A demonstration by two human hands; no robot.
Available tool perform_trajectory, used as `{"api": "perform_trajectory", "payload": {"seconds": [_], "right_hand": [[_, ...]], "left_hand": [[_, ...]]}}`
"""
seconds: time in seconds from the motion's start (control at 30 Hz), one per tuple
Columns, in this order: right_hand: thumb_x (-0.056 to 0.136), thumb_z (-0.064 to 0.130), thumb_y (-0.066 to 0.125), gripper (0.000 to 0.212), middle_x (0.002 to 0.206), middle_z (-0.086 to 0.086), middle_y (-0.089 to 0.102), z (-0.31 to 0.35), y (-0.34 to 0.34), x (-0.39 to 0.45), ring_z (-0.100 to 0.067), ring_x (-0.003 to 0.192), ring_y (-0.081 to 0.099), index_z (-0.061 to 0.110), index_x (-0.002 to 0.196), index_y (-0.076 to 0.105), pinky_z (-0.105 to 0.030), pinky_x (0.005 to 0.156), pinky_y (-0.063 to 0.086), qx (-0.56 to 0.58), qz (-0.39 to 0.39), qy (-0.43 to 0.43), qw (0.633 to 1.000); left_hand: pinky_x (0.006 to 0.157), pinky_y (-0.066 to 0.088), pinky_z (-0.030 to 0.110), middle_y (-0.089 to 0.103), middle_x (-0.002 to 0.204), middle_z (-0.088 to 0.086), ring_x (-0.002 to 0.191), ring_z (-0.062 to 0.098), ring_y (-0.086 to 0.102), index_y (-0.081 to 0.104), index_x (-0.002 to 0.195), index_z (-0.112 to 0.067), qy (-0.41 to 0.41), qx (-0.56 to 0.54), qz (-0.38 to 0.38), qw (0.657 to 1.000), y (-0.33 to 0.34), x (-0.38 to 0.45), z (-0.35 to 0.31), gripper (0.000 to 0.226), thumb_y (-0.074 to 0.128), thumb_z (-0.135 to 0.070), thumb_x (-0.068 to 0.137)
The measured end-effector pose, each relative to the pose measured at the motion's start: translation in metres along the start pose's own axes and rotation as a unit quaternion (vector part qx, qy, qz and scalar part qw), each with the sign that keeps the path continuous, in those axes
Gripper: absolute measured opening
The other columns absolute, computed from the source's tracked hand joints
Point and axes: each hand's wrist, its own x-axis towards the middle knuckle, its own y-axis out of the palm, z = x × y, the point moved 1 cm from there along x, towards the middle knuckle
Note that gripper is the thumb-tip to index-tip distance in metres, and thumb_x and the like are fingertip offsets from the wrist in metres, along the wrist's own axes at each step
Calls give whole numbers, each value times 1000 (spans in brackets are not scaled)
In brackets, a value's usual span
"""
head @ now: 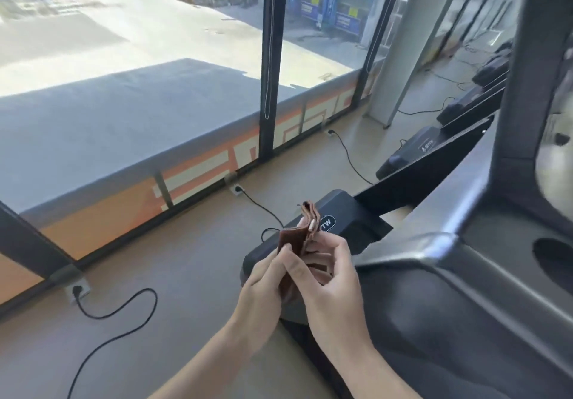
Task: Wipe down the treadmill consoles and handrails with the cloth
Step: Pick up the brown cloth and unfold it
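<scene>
A folded brown cloth [296, 237] is pinched upright between both hands, low in the middle of the head view. My left hand [263, 284] grips its lower left part, thumb on the front face. My right hand [328, 277] holds the right side, fingers curled around the folds. Both hands hover left of the treadmill console [483, 243], a dark grey body with a round cup hole at the far right. Its silver-edged handrail corner [434, 243] lies just right of my right hand, not touched. The console's upright frame [527, 88] rises at the right.
The treadmill's black motor cover [341, 222] sits on the floor beyond my hands. Black power cords [117, 308] run across the brown floor to wall sockets under the large windows. More treadmill bases [415, 150] line up toward the back right, past a grey pillar [400, 57].
</scene>
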Motion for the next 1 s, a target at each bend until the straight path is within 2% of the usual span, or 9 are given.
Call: {"api": "perform_trajectory", "payload": {"seconds": [0.17,0.3,0.43,0.53,0.67,0.8,0.83,0.9,1.0], "right_hand": [[83,29,83,29,97,11,76,12,-39,-17,-5,91,72,24,106,66,-22,80,56,26,-36,-30,999],[96,24,71,2,92,7,77,14,-62,-35,-8,89,72,23,96,69,-28,80,55,46,-95,-66,992],[92,36,61,8,97,7,76,28,-92,-58,-7,95,70,31,93,66,-23,85,51,106,-193,-106,970],[92,33,58,8,93,12,75,55,-124,-66,-2,89,68,29,93,65,-16,81,50,96,-284,-151,942],[101,27,60,5,91,23,72,109,-180,-85,6,88,67,28,96,61,-6,79,46,-68,-365,-238,898],[104,23,59,7,95,16,69,157,-250,-64,-3,94,68,28,99,61,-15,84,47,-268,-409,-278,827],[104,24,58,4,99,12,68,165,-265,-52,-9,97,67,24,104,63,-17,86,45,-324,-419,-260,807],[103,30,58,31,125,-3,62,170,-286,-34,-25,120,58,19,132,59,-29,100,42,-471,-386,-148,779],[104,39,54,61,161,2,35,144,-285,-42,-24,148,33,28,160,30,-42,120,27,-615,-240,-19,751]], "left_hand": [[94,48,44,73,120,18,102,29,70,77,117,-18,-21,-54,-34,998,50,-29,8,49,49,-47,87],[84,55,43,73,117,21,102,35,71,78,112,-13,17,-77,-68,995,71,-42,11,45,53,-40,86],[58,57,25,78,81,11,68,20,72,82,77,-15,81,-5,-86,993,89,-47,-1,34,56,-32,89],[63,53,32,75,71,5,65,22,66,79,73,-21,110,90,-58,988,106,-41,-18,33,57,-43,85],[64,47,41,62,61,-9,62,25,58,70,72,-27,172,228,-41,957,133,-24,-38,39,52,-50,97],[66,47,36,62,68,-10,67,16,59,71,85,-20,224,252,-10,941,182,11,-59,40,47,-46,104],[65,44,34,60,67,-11,68,13,57,70,85,-16,229,277,-3,933,195,26,-62,41,46,-44,104],[67,43,30,62,74,-13,77,11,61,69,91,-19,215,345,18,914,212,55,-59,34,49,-42,103],[89,48,34,63,112,-10,106,14,62,54,131,-28,180,425,13,887,205,72,-36,41,60,-46,96]]}}
